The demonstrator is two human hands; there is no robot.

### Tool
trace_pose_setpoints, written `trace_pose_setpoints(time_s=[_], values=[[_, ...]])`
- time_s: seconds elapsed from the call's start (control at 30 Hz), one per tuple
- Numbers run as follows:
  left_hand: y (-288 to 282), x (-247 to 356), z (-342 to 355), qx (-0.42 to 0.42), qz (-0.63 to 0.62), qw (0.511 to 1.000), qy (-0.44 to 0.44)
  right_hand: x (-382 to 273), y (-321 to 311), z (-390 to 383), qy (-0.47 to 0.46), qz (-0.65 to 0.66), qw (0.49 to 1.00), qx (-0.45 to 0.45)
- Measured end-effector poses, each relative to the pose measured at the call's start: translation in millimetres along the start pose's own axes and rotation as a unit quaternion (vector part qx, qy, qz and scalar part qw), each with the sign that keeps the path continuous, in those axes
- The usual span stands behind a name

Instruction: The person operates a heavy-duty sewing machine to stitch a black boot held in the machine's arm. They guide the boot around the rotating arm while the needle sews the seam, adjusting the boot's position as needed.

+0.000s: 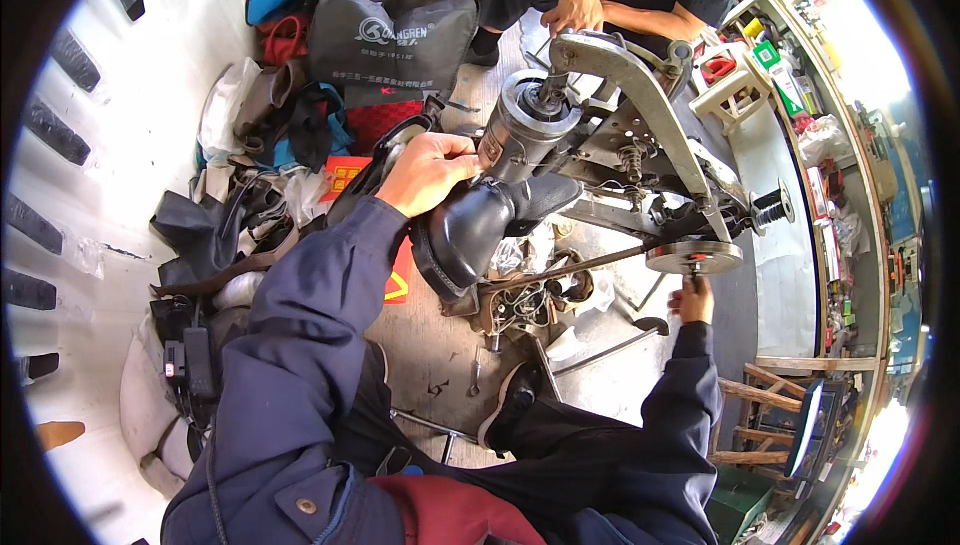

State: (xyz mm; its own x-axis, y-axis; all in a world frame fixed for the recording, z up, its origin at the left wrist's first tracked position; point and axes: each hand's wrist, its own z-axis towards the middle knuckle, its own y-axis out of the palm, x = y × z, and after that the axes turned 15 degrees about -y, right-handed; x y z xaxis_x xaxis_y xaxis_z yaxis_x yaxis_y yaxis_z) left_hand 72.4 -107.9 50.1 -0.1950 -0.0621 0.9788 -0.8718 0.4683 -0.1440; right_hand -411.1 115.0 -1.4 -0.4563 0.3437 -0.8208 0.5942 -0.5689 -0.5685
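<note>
A black leather shoe (458, 237) hangs under the round metal head (530, 125) of a hand-cranked shoe-sewing machine. My left hand (432, 171) is closed at the shoe's upper edge, its fingertips right beside the head; exactly what they pinch is partly hidden. On the right, my right hand (692, 302) is wrapped round the crank handle below the machine's flat metal wheel (694, 257). A curved steel arm (650, 95) runs from the head toward that wheel. A thin thread seems to stretch near the head.
Another person's hand (575, 7) rests beyond the machine. A dark grey bag (390, 35) stands at the far left, above piled shoes and leather scraps (210, 230). A white stool (730, 85) and a wooden stool (765, 420) are on the right. Tangled wires (520, 310) lie below the shoe.
</note>
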Motion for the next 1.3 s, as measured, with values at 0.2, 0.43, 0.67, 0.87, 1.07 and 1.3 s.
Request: trace_pose_setpoints(time_s=[0.2,0.43,0.67,0.87,1.07,1.3], values=[[-3,2,1,-0.019,0.031,0.999,-0.033,-56,49,-39,-0.043,0.066,0.972,-0.221],[-2,2,3,-0.03,0.004,0.999,-0.03,-102,-33,-16,-0.162,0.101,0.982,0.009],[0,3,2,-0.037,-0.029,0.999,-0.013,1,-23,13,-0.044,-0.019,0.998,0.038],[3,2,3,-0.021,-0.027,0.999,-0.004,-33,47,-31,0.033,0.051,0.984,-0.169],[0,6,0,-0.025,-0.003,0.999,-0.031,-111,4,-40,-0.18,0.112,0.973,-0.096],[5,8,1,-0.039,-0.057,0.997,-0.027,-47,-45,8,-0.165,0.048,0.984,0.053]])
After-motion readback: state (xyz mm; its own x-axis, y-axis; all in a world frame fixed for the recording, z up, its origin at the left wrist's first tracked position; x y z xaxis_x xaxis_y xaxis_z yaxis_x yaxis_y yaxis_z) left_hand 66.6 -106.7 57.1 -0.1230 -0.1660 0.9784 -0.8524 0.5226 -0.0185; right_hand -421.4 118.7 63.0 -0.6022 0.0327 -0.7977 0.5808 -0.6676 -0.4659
